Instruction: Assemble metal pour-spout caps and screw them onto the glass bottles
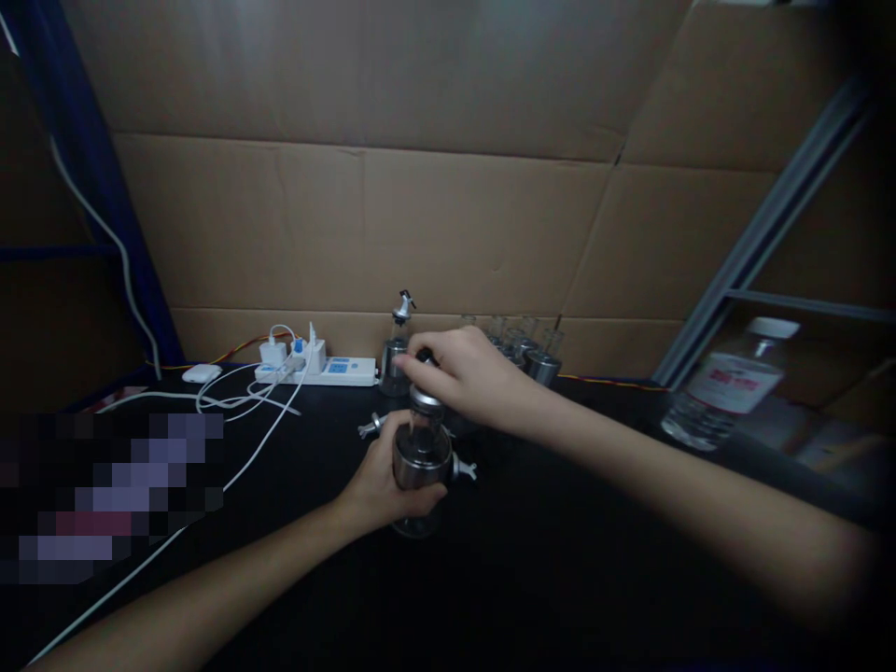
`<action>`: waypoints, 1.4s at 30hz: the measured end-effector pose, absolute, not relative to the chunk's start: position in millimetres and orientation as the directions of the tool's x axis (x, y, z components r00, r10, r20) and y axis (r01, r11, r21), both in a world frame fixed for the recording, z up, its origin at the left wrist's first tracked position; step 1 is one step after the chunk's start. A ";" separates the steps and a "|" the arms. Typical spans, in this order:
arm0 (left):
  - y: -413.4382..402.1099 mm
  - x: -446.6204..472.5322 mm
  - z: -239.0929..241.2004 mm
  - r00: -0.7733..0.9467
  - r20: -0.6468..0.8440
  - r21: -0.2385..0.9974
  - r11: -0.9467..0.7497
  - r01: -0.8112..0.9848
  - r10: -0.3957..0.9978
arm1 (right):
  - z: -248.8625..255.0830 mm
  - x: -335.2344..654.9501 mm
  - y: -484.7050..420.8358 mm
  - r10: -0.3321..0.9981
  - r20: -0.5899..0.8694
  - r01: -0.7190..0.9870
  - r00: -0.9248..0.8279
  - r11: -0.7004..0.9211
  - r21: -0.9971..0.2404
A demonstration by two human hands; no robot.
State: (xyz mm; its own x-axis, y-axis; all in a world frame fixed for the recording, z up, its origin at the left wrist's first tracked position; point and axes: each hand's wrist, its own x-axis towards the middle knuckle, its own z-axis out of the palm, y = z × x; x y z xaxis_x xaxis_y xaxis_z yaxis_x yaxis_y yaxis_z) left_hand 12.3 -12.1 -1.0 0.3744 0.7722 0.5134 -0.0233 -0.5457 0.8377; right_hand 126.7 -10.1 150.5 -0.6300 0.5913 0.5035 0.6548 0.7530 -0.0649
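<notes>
My left hand (382, 481) is wrapped round a small glass bottle with a steel band (422, 457), standing on the black table (574, 569). My right hand (466, 373) reaches over from the right and pinches the bottle's metal spout cap (425, 399) at its top. A loose metal spout (370, 427) lies just left of the bottle, another (465, 469) just right of it. Behind stands a finished bottle with a pourer top (396, 350).
Several more glass bottles (525, 350) line the cardboard wall at the back. A white power strip (318, 371) with chargers and white cables (242, 401) is at the back left. A clear plastic water bottle (724, 383) stands at the right, near a grey metal frame (756, 233).
</notes>
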 end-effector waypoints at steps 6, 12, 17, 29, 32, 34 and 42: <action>-12.4 12.2 -0.6 0.373 0.517 0.840 -0.540 -0.047 0.771 | 130.3 135.1 -5.9 0.683 0.590 0.636 -0.430 0.693 -0.338; -10.7 13.2 -2.9 0.360 0.518 0.837 -0.547 -0.023 0.776 | 140.7 135.6 -21.6 0.544 0.728 0.679 -0.417 0.719 -0.148; -10.1 11.2 -3.3 0.373 0.513 0.841 -0.540 -0.038 0.773 | 175.4 139.1 -24.8 0.475 0.839 0.730 -0.266 0.668 -0.147; -10.3 3.7 4.7 0.384 0.500 0.811 -0.575 0.107 0.776 | 76.9 181.9 -8.6 0.764 0.576 0.633 -0.292 0.605 -0.482; -7.3 0.5 2.7 0.210 0.545 0.813 -0.573 0.104 0.812 | 48.7 182.8 -18.6 0.800 0.456 0.633 -0.391 0.593 -0.497; -3.4 -2.7 1.1 0.045 0.578 0.805 -0.579 0.129 0.815 | 35.0 177.9 -28.4 0.759 0.434 0.656 -0.486 0.645 -0.393; 6.9 -11.5 -1.8 -0.164 0.640 0.763 -0.597 0.247 0.750 | 16.9 144.8 -46.8 0.549 0.327 0.608 -0.769 0.787 0.106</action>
